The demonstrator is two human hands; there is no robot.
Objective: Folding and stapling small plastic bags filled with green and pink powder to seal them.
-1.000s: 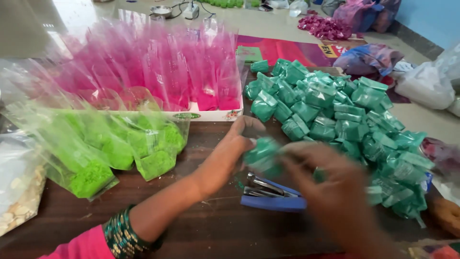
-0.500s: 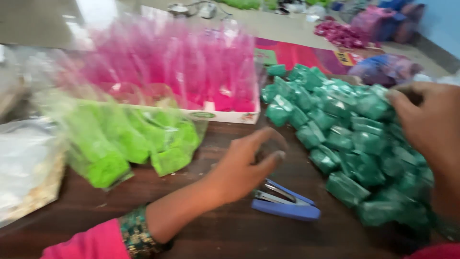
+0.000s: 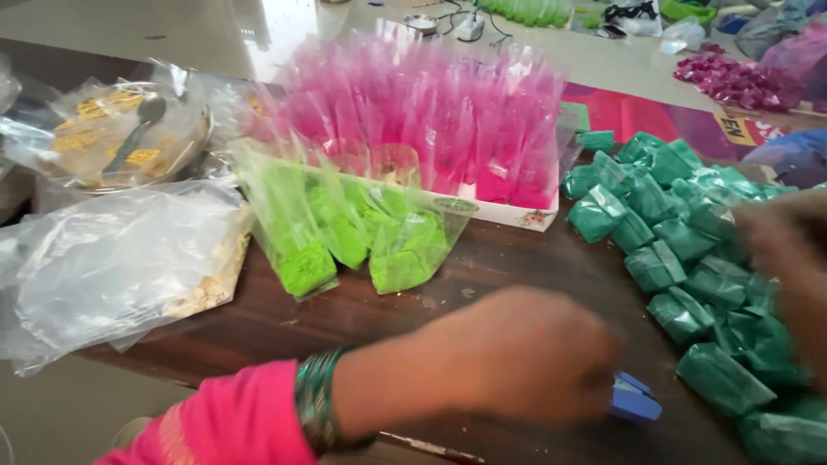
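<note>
Left hand (image 3: 525, 357) low over the front of the dark wooden bench (image 3: 517, 267), back of the hand toward us, blurred; green bangles (image 3: 314, 400) and a pink sleeve (image 3: 233, 422) behind it. Its fingertips lie at or on the near end of a blue stapler (image 3: 633, 398), most of which the hand hides. We cannot tell whether the fingers have closed on it or only cover it. Right hand (image 3: 788, 258) is a blur at the right edge, over the heap of teal packets (image 3: 689, 250); we cannot tell if it holds one or hangs loose. We judge the step in hand to be taking up the stapler while the other hand works at the packets. A firm grip would call for the left fingers to wrap the stapler's body, and for a packet to be brought to its mouth. The stapler lies flat on the bench just beside the nearest packets, under the left hand and below and to the left of the right one. Further back: lime-green powder bags (image 3: 345, 232) leaning against a white box (image 3: 517, 215) of upright pink bags (image 3: 431, 120). At far left, a clear plastic bag (image 3: 121, 258) and a wrapped bowl with a spoon (image 3: 129, 129).
</note>
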